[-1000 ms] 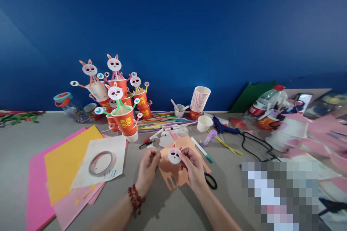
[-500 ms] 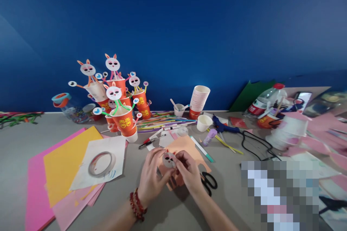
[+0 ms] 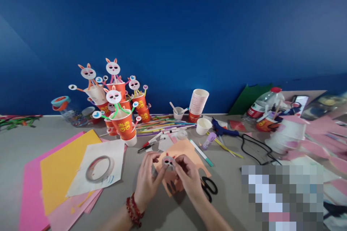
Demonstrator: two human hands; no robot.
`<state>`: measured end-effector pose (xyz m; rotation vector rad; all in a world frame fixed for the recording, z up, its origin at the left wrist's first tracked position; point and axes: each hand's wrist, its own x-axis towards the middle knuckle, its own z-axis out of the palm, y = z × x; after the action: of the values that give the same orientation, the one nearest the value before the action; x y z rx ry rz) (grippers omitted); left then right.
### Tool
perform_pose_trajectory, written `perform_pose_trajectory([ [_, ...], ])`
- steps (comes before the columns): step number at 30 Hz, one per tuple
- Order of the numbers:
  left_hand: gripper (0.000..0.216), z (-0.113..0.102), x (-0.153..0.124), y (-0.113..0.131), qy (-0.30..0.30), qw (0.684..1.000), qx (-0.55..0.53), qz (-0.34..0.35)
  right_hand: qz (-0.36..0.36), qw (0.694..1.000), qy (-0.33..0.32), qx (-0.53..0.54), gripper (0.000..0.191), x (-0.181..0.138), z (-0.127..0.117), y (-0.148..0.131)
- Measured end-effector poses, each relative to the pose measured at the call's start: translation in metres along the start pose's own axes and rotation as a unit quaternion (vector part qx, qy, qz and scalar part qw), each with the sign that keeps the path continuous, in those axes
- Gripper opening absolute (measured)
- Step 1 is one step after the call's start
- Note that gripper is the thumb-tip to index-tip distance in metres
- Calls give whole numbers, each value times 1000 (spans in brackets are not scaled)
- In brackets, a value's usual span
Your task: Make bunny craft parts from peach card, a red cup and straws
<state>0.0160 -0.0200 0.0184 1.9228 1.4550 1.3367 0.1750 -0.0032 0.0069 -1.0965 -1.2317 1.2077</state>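
Note:
A small round paper rabbit face (image 3: 169,162), with dark eyes and orange-red ears, is pinched between my two hands. My left hand (image 3: 148,178) grips its left edge between thumb and fingers, and my right hand (image 3: 188,175) grips its right edge. Underneath lies a sheet of orange paper (image 3: 187,148) with pieces cut out of it. Black-handled scissors (image 3: 210,187) rest beside my right wrist, their blades hidden. A black pen (image 3: 148,147) and a green-capped marker (image 3: 202,153) flank the orange sheet.
Red cups with rabbit figures (image 3: 123,126) stand at the back left. A roll of tape (image 3: 87,173) lies on white paper over coloured sheets. Behind my hands are a cup stack (image 3: 198,103), a white cup (image 3: 203,127), a purple glue stick (image 3: 209,140) and a blue glue gun (image 3: 223,129) with a black cord.
My left thumb has moved up onto the lower left of the rabbit face. Both hands stay around it over the orange paper. The whole view has shifted slightly.

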Motion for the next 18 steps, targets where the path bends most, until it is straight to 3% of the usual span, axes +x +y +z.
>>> perform_pose_trajectory([
  [5, 33, 1, -4, 4, -22, 1000, 1, 13, -11, 1000, 2, -21, 33, -1, 2, -1],
  [12, 24, 7, -3, -4, -36, 993, -77, -86, -94, 986, 25, -138, 23, -7, 1, -8],
  [15, 22, 13, -5, -8, -12, 980, -150, -129, -113, 981, 24, -159, 20, -9, 1, -10],
  [18, 9, 14, -7, -7, 5, 983, -157, -94, -117, 978, 25, -171, 21, -9, 2, -11],
])
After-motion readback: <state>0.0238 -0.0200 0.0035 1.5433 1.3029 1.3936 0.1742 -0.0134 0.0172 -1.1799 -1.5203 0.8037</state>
